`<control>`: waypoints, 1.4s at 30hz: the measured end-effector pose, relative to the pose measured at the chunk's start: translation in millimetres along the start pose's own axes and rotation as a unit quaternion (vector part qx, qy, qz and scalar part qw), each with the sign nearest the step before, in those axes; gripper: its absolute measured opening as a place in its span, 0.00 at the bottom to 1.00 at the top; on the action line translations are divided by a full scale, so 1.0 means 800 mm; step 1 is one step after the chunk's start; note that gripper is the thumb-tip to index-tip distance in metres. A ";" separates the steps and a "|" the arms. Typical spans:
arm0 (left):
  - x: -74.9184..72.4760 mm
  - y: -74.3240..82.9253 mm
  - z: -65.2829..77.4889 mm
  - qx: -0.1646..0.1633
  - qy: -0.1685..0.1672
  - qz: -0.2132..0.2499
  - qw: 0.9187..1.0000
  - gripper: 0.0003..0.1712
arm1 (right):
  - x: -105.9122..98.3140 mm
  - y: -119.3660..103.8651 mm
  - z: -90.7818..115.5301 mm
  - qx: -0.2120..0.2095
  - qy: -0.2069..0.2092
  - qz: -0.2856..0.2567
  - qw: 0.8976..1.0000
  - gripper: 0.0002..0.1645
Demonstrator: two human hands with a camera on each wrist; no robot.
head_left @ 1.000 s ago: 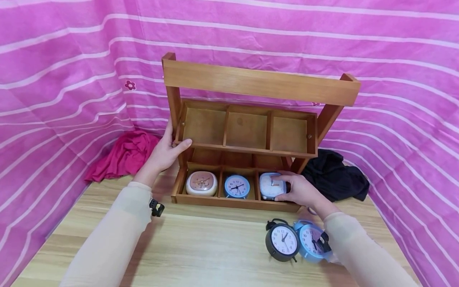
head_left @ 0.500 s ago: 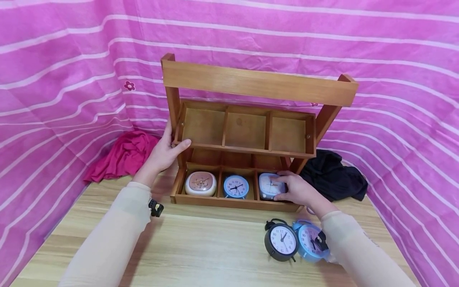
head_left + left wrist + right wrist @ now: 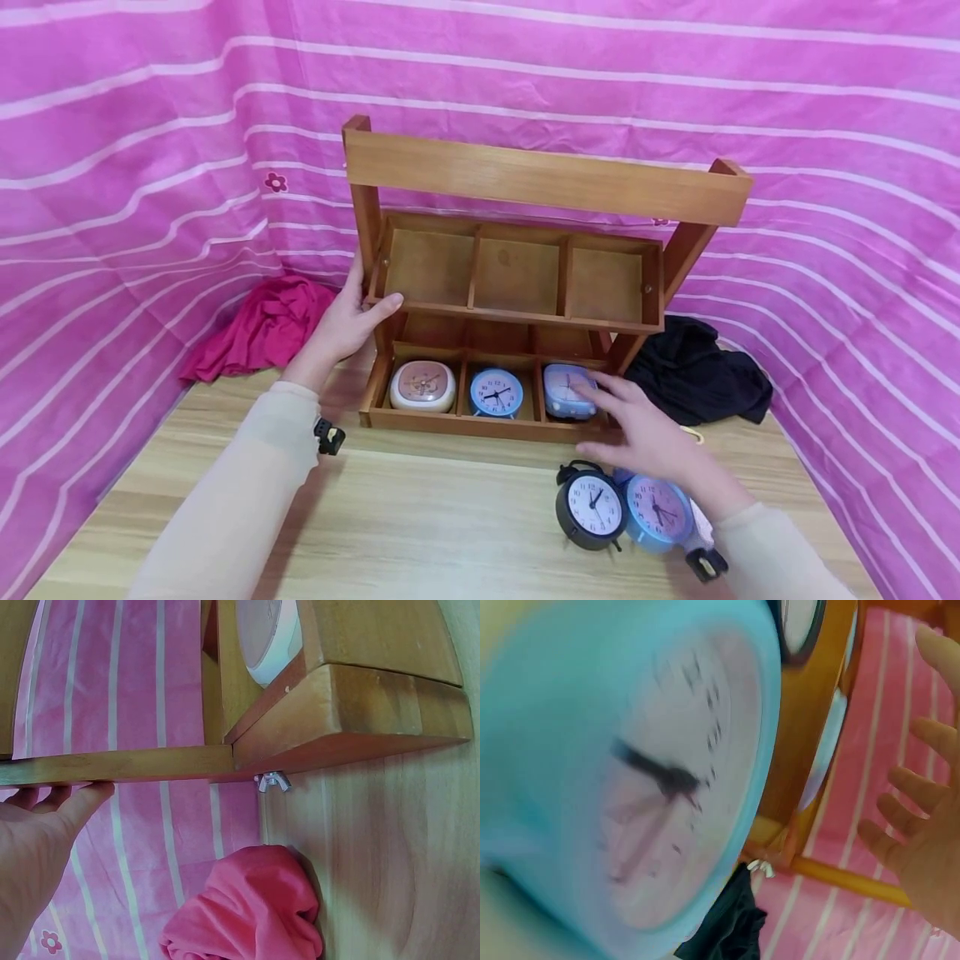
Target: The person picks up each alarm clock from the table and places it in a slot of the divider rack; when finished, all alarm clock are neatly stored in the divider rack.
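Observation:
A two-tier wooden rack [image 3: 540,177] stands at the middle back, its tiers split into compartments. My left hand [image 3: 347,323] grips its left side, thumb at the upper tray's front edge, fingers against the side post in the left wrist view. In the lower tray sit a white-and-brown alarm clock [image 3: 422,385] at left, a round blue clock [image 3: 496,395] in the middle and a squarish blue clock [image 3: 566,387] at right. My right hand [image 3: 651,429], fingers spread and holding nothing, hovers just right of the squarish clock. Below it stand a black twin-bell clock [image 3: 594,507] and a light-blue alarm clock [image 3: 667,780].
A crumpled pink cloth [image 3: 258,329] lies left of the rack, and a black cloth [image 3: 697,371] lies to its right. Pink striped fabric [image 3: 525,58] hangs around the wooden table [image 3: 420,517]. The upper tray's compartments hold nothing.
My right hand has let go of the squarish blue clock and drawn back toward the lower right, fingers opening. The clock stays in its compartment. My left hand keeps its place on the rack.

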State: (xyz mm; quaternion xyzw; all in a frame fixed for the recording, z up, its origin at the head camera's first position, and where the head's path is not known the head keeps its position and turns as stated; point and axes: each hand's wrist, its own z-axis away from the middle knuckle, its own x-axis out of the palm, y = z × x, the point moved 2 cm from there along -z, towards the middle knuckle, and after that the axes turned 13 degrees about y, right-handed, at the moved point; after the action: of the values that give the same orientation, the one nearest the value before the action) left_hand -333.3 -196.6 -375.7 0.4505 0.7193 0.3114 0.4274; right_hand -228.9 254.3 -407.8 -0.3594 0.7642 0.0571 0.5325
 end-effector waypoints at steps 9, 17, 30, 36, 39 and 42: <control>0.000 -0.002 0.000 0.004 0.007 0.015 1.000 0.57 | 0.008 -0.056 0.059 -0.051 -0.016 0.035 0.998 0.55; 0.001 -0.005 0.000 0.001 0.004 0.009 1.000 0.57 | 0.022 -0.071 0.082 -0.026 -0.064 0.050 0.996 0.51; 0.001 0.002 0.002 -0.008 -0.002 0.010 1.000 0.58 | 0.017 -0.069 0.093 0.010 -0.095 0.020 0.995 0.50; 0.003 -0.001 0.002 -0.018 -0.006 0.008 1.000 0.60 | 0.017 -0.067 0.086 -0.029 -0.064 0.021 0.997 0.48; 0.002 0.004 0.003 -0.016 -0.007 0.009 1.000 0.59 | 0.014 -0.070 0.073 -0.062 -0.024 0.004 0.998 0.49; 0.000 0.014 0.005 -0.017 -0.008 0.014 1.000 0.59 | 0.006 -0.078 0.051 -0.094 0.020 -0.019 0.995 0.50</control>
State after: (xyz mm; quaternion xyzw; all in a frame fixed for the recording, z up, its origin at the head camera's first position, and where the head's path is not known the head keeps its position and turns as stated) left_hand -325.3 -191.7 -368.0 0.4555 0.7041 0.3255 0.4368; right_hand -160.3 225.1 -410.7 -0.4229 0.7593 0.1112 0.4819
